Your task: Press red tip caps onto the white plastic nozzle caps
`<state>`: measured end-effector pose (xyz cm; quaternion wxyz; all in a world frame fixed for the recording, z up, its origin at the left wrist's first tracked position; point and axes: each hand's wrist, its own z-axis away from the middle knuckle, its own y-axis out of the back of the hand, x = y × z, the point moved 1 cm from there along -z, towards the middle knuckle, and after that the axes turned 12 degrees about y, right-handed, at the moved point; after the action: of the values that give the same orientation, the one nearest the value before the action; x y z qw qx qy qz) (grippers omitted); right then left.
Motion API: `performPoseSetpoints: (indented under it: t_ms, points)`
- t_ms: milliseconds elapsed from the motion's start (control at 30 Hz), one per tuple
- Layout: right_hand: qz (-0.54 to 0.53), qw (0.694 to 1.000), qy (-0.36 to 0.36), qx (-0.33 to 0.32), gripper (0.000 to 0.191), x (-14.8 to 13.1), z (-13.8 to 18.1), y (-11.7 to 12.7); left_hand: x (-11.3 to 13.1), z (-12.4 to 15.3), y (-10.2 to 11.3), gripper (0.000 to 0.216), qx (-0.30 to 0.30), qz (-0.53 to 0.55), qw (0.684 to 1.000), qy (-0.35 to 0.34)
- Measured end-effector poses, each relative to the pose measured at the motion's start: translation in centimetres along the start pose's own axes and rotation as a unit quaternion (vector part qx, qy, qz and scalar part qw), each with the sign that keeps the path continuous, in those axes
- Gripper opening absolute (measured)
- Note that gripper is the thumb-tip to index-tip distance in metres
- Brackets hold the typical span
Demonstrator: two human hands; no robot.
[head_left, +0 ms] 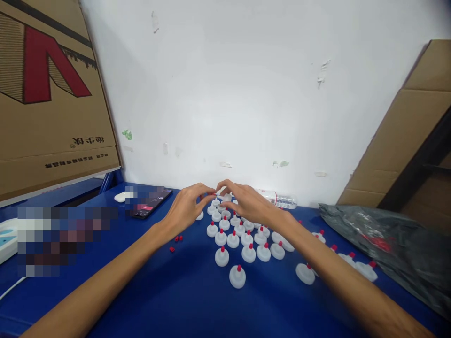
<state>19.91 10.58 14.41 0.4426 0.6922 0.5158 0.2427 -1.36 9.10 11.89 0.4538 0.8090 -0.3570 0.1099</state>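
My left hand [188, 205] reaches to the far side of the blue table, its thumb and forefinger pinched at a small red cap [213, 194]. Close beside it, my right hand [243, 201] curls its fingers and thumb around a whitish nozzle lid [226, 198], partly hidden by the fingers. Below both hands stand many white round lids [221, 257] with red tips. One white lid [237, 277] stands nearest to me. Several loose red caps [176, 242] lie under my left wrist.
A phone [153, 203] and a white case [120, 197] lie at the left, near a white power strip [7, 239]. A clear bottle [282, 200] lies along the wall. At the right is a grey plastic bag [405, 263] with red pieces. Cardboard boxes [52, 117] flank both sides.
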Motion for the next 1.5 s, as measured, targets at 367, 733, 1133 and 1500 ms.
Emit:
performPoseSetpoints:
  t_ms: [367,733,1133,1500]
  points:
    - [-0.020,0.999,0.018,0.047,0.040,-0.2,-0.1,0.1,0.7,0.1,0.3,0.015,-0.045,0.048,0.998,0.021]
    - [-0.107,0.984,0.009,0.144,0.030,-0.6,-0.7,0.1,1.1,0.0,0.5,0.032,-0.070,0.090,0.992,0.057]
    - [-0.057,0.987,0.034,0.146,0.015,-1.4,-0.9,-0.5,1.4,-0.1,0.9,0.045,-0.133,0.076,0.987,0.046]
    - [0.025,0.996,-0.071,0.050,0.032,0.6,0.1,-2.1,-1.4,-0.8,3.9,0.019,-0.322,-0.113,0.932,0.124]
